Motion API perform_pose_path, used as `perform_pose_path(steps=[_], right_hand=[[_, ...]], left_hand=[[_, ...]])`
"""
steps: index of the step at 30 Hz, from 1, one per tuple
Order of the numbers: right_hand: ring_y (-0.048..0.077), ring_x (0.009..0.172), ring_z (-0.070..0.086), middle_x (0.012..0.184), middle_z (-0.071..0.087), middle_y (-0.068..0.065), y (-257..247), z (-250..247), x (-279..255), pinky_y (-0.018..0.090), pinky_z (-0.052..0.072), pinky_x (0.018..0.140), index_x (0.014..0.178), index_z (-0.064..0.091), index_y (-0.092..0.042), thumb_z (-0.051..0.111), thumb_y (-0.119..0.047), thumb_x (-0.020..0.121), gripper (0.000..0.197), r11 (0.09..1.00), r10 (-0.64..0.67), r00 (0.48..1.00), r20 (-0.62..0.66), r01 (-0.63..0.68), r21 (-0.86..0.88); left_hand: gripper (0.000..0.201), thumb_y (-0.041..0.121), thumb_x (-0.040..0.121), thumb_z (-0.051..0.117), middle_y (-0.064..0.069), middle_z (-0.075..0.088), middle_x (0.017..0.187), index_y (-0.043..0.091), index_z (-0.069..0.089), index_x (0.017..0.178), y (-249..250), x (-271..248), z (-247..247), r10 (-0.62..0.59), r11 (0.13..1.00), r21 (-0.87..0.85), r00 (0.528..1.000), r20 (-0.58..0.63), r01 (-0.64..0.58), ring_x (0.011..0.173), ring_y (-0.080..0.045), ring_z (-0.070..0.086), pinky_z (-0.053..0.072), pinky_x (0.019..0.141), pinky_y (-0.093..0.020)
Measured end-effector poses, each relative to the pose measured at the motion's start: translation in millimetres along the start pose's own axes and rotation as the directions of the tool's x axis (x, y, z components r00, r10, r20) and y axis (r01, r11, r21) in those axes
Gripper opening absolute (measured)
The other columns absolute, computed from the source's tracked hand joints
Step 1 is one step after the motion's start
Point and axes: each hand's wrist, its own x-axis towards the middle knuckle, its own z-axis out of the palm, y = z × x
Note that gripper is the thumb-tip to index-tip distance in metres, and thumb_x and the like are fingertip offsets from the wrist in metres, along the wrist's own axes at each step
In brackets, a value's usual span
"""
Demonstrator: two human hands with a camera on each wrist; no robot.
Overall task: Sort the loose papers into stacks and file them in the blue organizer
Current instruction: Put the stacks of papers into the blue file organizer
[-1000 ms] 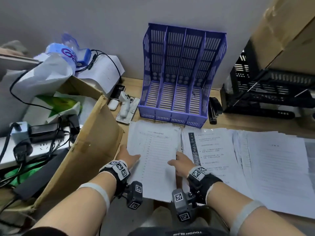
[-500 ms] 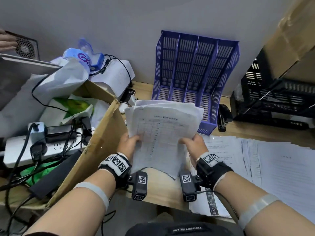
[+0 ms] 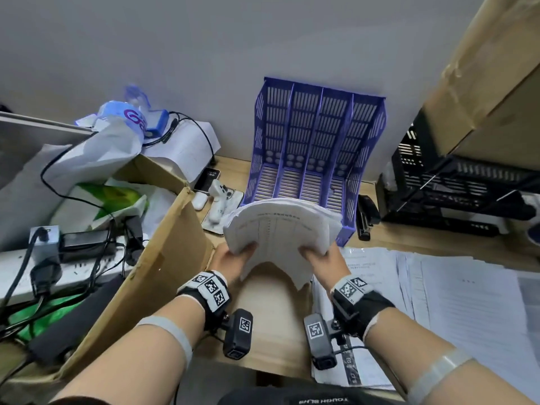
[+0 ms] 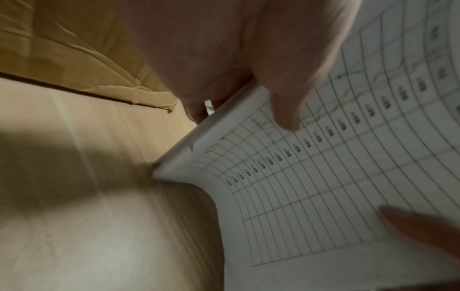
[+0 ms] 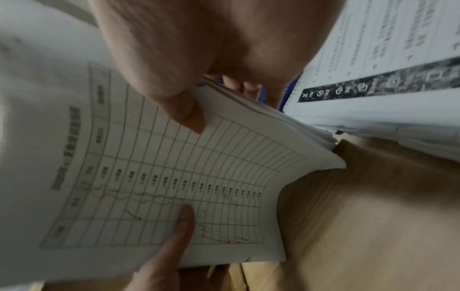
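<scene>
A thick stack of white papers [image 3: 279,232] with a printed table on top is lifted off the wooden desk [image 3: 271,317], bowed upward between both hands. My left hand [image 3: 233,258] grips its left edge, thumb on top [image 4: 286,102]. My right hand [image 3: 324,258] grips its right edge, thumb on the sheet [image 5: 184,110], fingers under it. The stack [image 5: 149,177] hangs just in front of the blue organizer [image 3: 315,147], which stands against the wall with its slots bare. More loose papers [image 3: 455,302] lie spread on the desk to the right.
An open cardboard box [image 3: 152,258] stands close on the left, with a power strip [image 3: 58,267] and cables beyond it. A phone and white handheld device [image 3: 217,200] lie left of the organizer, a black stapler [image 3: 365,220] to its right. A black tray rack [image 3: 455,188] stands at the right.
Both hands picked the table stack up off the desk, raised it, and have carried it forward toward the blue organizer. The stack now bows between the hands.
</scene>
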Motion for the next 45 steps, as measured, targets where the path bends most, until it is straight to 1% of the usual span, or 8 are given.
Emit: perform_pose_path(steps=[3, 10, 13, 16, 23, 30, 40, 45], right_hand=[[0.032, 0.098, 0.060, 0.100, 0.057, 0.011, -3, -6, 9, 0.041, 0.051, 0.087, 0.095, 0.046, -0.014, 0.079, -0.045, 0.058, 0.058, 0.975, 0.051, 0.974, -0.222, -0.096, -0.198], [0.012, 0.105, 0.065, 0.115, 0.059, -0.010, -144, 21, -17, 0.042, 0.057, 0.091, 0.141, 0.034, -0.023, 0.083, -0.055, 0.060, 0.099, 0.976, -0.138, 0.897, 0.421, 0.196, -0.099], [0.007, 0.091, 0.068, 0.094, 0.069, -0.009, -195, 37, -24, 0.032, 0.057, 0.087, 0.114, 0.061, -0.009, 0.076, -0.061, 0.065, 0.073, 0.918, -0.316, 0.887, 0.337, 0.375, -0.126], [0.013, 0.091, 0.066, 0.101, 0.070, -0.002, -216, 34, -13, 0.031, 0.054, 0.087, 0.096, 0.063, -0.015, 0.069, -0.037, 0.083, 0.026, 0.952, -0.288, 0.948, 0.138, 0.299, -0.068], [0.025, 0.104, 0.062, 0.105, 0.059, 0.001, -229, 14, 26, 0.044, 0.051, 0.097, 0.110, 0.046, -0.017, 0.056, -0.014, 0.091, 0.022, 0.976, -0.173, 0.977, 0.125, 0.187, -0.109], [0.031, 0.109, 0.063, 0.114, 0.060, 0.004, -226, 13, 62, 0.052, 0.054, 0.091, 0.117, 0.045, -0.017, 0.057, -0.017, 0.090, 0.030, 0.989, -0.077, 0.987, 0.144, 0.094, -0.117], [0.021, 0.050, 0.066, 0.077, 0.071, 0.015, -225, 26, 120, 0.033, 0.053, 0.051, 0.106, 0.058, -0.008, 0.044, -0.023, 0.090, 0.027, 0.875, -0.243, 0.946, 0.213, 0.309, -0.372], [0.028, 0.061, 0.074, 0.092, 0.061, 0.018, -207, 38, 123, 0.049, 0.061, 0.060, 0.105, 0.049, 0.005, 0.040, -0.014, 0.095, 0.023, 0.916, -0.282, 0.918, 0.279, 0.344, -0.206]], left_hand=[[0.029, 0.031, 0.092, 0.066, -0.005, 0.071, 0.099, 0.009, 0.071, 0.109, 16, 0, 3, -0.017, 1.000, 0.002, 0.997, -0.071, 0.017, 0.098, -0.023, 0.069, 0.052, 0.087, -0.032], [0.011, 0.020, 0.096, 0.057, -0.001, 0.071, 0.085, 0.019, 0.068, 0.093, 88, 6, 1, 0.382, 0.922, 0.095, 0.921, -0.078, -0.374, 0.090, -0.029, 0.068, 0.055, 0.078, -0.017], [0.041, -0.003, 0.091, 0.049, 0.000, 0.068, 0.114, 0.011, 0.064, 0.127, 118, -3, 0, 0.526, 0.850, 0.127, 0.837, -0.149, -0.511, 0.109, -0.009, 0.061, 0.042, 0.089, -0.002], [0.065, 0.005, 0.090, 0.059, 0.001, 0.053, 0.143, 0.027, 0.042, 0.148, 118, 5, -3, 0.648, 0.761, 0.134, 0.753, -0.116, -0.635, 0.131, -0.008, 0.049, 0.039, 0.112, -0.025], [0.109, -0.003, 0.083, 0.057, 0.010, 0.032, 0.156, 0.065, -0.003, 0.144, 88, 42, 9, 0.391, 0.907, 0.137, 0.917, 0.073, -0.398, 0.137, -0.011, 0.040, 0.036, 0.094, -0.009], [0.108, -0.010, 0.080, 0.043, 0.007, 0.039, 0.154, 0.067, 0.002, 0.143, 79, 79, 34, 0.337, 0.937, 0.072, 0.938, 0.081, -0.342, 0.137, -0.019, 0.045, 0.042, 0.110, -0.048], [0.035, 0.035, 0.084, 0.066, -0.001, 0.061, 0.101, 0.035, 0.059, 0.118, 87, 133, 33, 0.129, 0.855, 0.516, 0.984, -0.122, -0.048, 0.092, -0.027, 0.062, 0.043, 0.074, -0.029], [0.032, 0.039, 0.084, 0.070, 0.003, 0.063, 0.071, 0.029, 0.068, 0.114, 89, 142, 32, 0.049, 0.929, 0.369, 0.989, -0.142, 0.007, 0.073, -0.022, 0.063, 0.048, 0.065, -0.030]])
